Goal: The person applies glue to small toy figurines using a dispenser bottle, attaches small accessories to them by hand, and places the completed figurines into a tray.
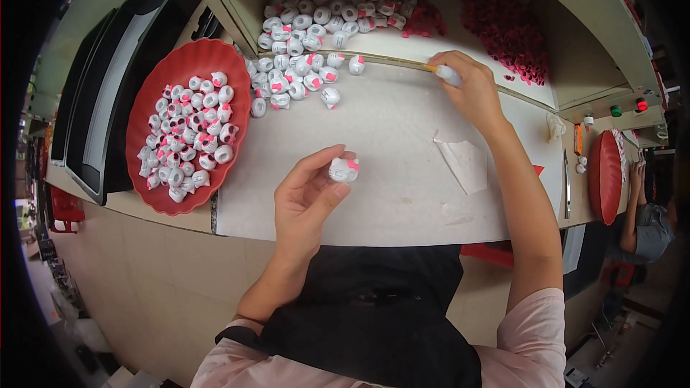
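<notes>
Here, in the head view, we hold one small white plastic figurine head with a pink bow [343, 169] pinched between thumb and fingertips of our left hand [309, 197], lifted a little above the middle of the pale grey desk [388, 201], nearer its front edge. Our right hand [471, 90] reaches to the desk's far edge, fingers closed round a slim white pen-like tool with an orange tip [445, 74], the tip lying at the lip of the shelf bin behind. A loose heap of white figurine heads [302, 75] spills from that bin onto the far left part of the desk, and a round red plastic tray [237, 93] full of such heads sits at the left edge, overhanging it. A pile of small red-pink pieces [507, 29] lies in the bin to the right, and a scrap of white paper [463, 162] lies flat toward the right side. We judge the step to be working on the held head with the tool; the next move calls for bringing the tip across to the piece and steadying both hands close together.
</notes>
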